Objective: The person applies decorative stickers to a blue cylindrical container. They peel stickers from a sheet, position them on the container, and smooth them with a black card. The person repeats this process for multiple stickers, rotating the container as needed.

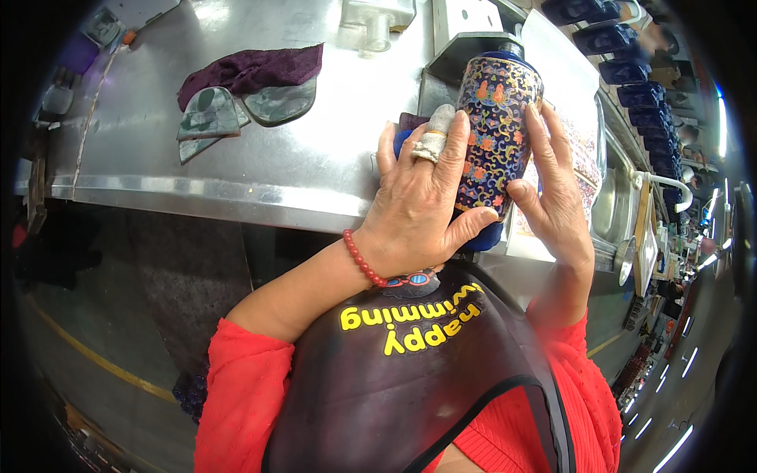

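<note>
A dark blue vase (493, 118) with a dense floral pattern and a narrow neck leans lengthwise away from me at the table's front edge. From its left side, my left hand (414, 193) steadies it, index finger along the wall and thumb spread near the lower end. A grey cover (443, 118) and whitish wrapping (430, 147) are on that hand's fingers. My right hand (552, 189) rests against the vase's right side, fingers slightly bent, thumb near the lower body. Blue material (482, 238) shows beneath the vase; the hands hide part of it.
Left on the metal table (158, 150) lie a purple cloth (260, 69) and mottled green-white flat pieces (209, 113). A clear container (378, 14) and white box (471, 14) stand behind. Patterned sheets (585, 138), a sink (611, 206) and several blue vessels (658, 126) are at right.
</note>
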{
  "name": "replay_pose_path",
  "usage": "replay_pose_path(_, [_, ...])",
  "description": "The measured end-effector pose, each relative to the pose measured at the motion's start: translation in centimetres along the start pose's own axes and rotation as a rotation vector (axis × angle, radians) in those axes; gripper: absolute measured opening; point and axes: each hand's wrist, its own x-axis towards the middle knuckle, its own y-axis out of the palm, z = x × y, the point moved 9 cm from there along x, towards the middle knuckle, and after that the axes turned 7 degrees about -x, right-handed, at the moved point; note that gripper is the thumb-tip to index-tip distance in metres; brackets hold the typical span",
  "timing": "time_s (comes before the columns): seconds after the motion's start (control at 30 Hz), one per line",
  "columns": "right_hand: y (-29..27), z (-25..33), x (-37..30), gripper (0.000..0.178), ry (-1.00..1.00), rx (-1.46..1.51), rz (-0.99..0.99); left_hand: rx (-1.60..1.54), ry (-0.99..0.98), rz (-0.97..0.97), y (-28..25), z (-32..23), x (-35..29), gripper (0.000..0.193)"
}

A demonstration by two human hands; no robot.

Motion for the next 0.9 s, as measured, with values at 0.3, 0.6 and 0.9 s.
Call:
replay_pose_path(0.3, [-0.10, 0.20, 0.07, 0.082, -0.017, -0.026, 0.022, -0.010, -0.005, 0.014, -0.07, -0.11, -0.03, 0.103])
replay_pose_path(0.6, [0.04, -0.22, -0.40, 0.083, -0.011, 0.025, 0.029, 0.001, -0.006, -0.004, -0.22, -0.29, 0.00, 0.105])
replay_pose_path(0.9, [0.28, -0.78, -0.65, 0.086, 0.018, 0.050, 0.033, 0.015, 0.022, -0.025, -0.60, -0.78, 0.14, 0.100])
